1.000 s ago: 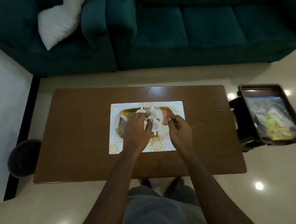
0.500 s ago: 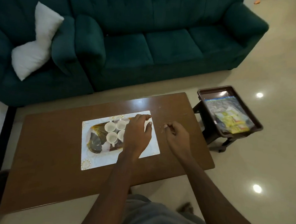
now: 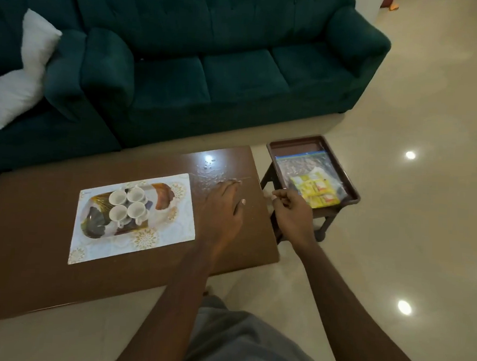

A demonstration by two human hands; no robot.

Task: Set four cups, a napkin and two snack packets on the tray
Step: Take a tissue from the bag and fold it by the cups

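Note:
Several white cups [image 3: 127, 204] stand together on a patterned tray [image 3: 95, 221], which lies on a white placemat [image 3: 172, 232] on the brown coffee table [image 3: 31, 265]. My left hand [image 3: 224, 207] hovers flat over the table's right part, fingers spread, holding nothing. My right hand [image 3: 292, 214] is past the table's right edge, fingers loosely curled and empty, just short of a dark brown side tray [image 3: 351, 187]. That side tray holds a clear zip bag [image 3: 302, 164] and yellow snack packets [image 3: 315, 190]. I see no napkin.
A dark green sofa [image 3: 210, 67] with a white cushion [image 3: 23, 75] runs along the far side of the table. The side tray rests on a small dark stool [image 3: 321, 224]. Glossy cream floor [image 3: 423, 247] lies to the right.
Both hands have left the cups and moved right, the left over bare table, the right beyond the table edge toward the side tray. The view has swung right.

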